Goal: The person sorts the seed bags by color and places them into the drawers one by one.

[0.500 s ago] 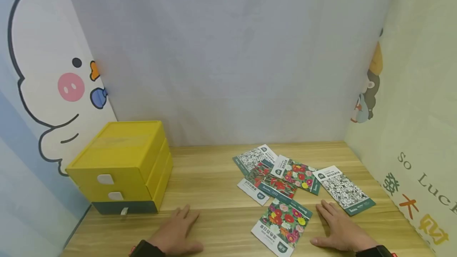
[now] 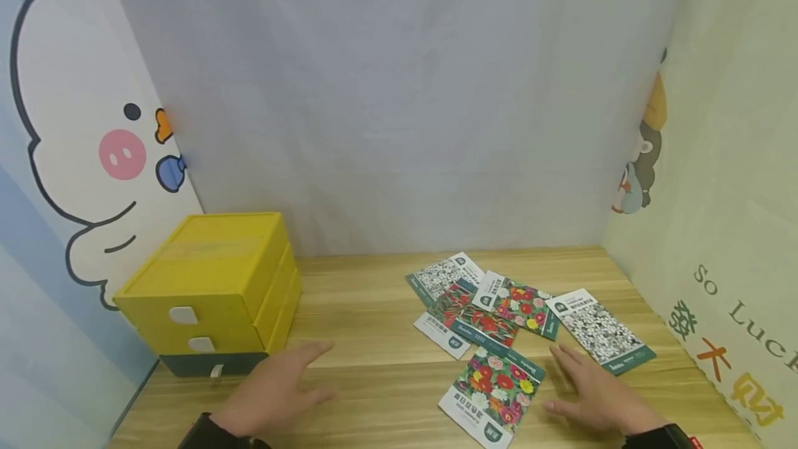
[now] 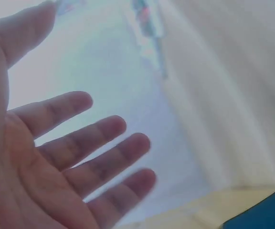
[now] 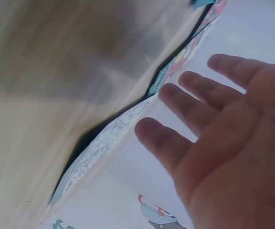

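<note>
In the head view, we see the left hand point(image 2: 264, 393) at lower left, its fingers extended and thumb apart, holding nothing; it overlaps the lower right corner of the yellow drawer box point(image 2: 206, 289). The right hand point(image 2: 595, 393), at lower right, is likewise spread and holds nothing, between the colourful flower packet point(image 2: 492, 393) at bottom centre and the white flower packet point(image 2: 601, 331) further right. Above the colourful flower packet, we find more packets point(image 2: 486, 328) overlapping in a loose pile on the wooden counter point(image 2: 355, 310).

In the left wrist view, we look at the left palm and spread fingers at left; a blue corner point(image 3: 261, 214) at lower right we cannot identify.

In the right wrist view, we see the right hand's fingers fanned apart at right, with packets edge-on across the centre and a cartoon figure point(image 4: 159, 213) at the bottom.
</note>
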`<state>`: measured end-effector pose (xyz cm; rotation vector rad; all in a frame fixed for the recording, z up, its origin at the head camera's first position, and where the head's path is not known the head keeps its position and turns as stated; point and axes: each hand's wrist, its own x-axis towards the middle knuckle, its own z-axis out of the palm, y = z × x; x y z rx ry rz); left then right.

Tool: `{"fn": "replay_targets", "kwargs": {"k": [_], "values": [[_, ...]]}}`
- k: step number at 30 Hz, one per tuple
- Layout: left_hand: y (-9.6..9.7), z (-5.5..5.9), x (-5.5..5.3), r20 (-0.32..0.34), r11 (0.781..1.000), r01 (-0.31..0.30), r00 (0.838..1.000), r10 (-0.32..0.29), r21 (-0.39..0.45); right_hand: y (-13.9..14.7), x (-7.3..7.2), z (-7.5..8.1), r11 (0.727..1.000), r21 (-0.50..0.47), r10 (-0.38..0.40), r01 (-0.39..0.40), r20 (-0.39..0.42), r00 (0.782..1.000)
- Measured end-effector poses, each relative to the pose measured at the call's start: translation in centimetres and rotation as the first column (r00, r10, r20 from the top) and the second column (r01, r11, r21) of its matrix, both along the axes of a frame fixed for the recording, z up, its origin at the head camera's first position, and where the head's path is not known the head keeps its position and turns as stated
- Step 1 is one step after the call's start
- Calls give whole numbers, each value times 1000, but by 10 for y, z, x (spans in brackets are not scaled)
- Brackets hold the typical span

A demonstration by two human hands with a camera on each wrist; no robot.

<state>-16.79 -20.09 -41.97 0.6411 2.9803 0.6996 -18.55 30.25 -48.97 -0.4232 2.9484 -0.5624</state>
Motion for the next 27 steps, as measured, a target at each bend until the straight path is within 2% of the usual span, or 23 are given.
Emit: {"fn": "replay_targets", "kwargs": {"k": [2, 4, 6, 8, 9, 11, 13, 14, 15, 16, 18, 20, 22, 25, 27], "values": [[-3, 17, 1, -66, 999, -42, 997, 43, 3, -2, 0, 3, 1000, -26, -1, 0, -25, 1000], [-9, 32, 1, -139, 996, -80, 987, 83, 27, -4, 0, 5, 999, -46, -4, 2, -49, 999], [-17, 46, -2, -214, 992, -119, 969, 125, 39, -7, 0, 8, 998, -57, -6, 1, -77, 997], [-28, 57, -7, -298, 987, -149, 941, 159, 58, -10, 0, 10, 998, -64, 4, -11, -106, 994], [-35, 62, -10, -344, 983, -169, 921, 184, 73, -11, 0, 11, 998, -64, 5, -13, -117, 993], [-50, 69, -18, -434, 972, -208, 870, 234, 108, -13, 1, 13, 998, -66, 14, -23, -135, 991], [-67, 74, -28, -529, 960, -233, 801, 280, 156, -15, 1, 14, 997, -68, 23, -34, -146, 989], [-75, 77, -32, -556, 950, -262, 771, 312, 170, -15, 1, 14, 997, -67, 22, -32, -146, 989], [-83, 78, -36, -568, 939, -298, 748, 343, 174, -15, 1, 13, 997, -66, 22, -32, -148, 989], [-92, 80, -39, -566, 926, -336, 735, 373, 173, -15, 1, 13, 997, -68, 25, -35, -150, 988], [-106, 83, -43, -535, 895, -418, 726, 431, 154, -15, 1, 13, 997, -68, 26, -37, -152, 988], [-119, 84, -45, -475, 858, -501, 732, 489, 111, -15, 2, 12, 997, -74, 26, -38, -157, 987], [-130, 83, -48, -443, 833, -545, 726, 525, 95, -14, 2, 11, 996, -83, 22, -36, -164, 986], [-143, 80, -52, -424, 817, -570, 720, 549, 90, -13, 3, 10, 995, -98, 18, -35, -170, 985], [-150, 77, -56, -406, 813, -574, 723, 559, 97, -13, 4, 9, 994, -104, 13, -31, -171, 985]]}}
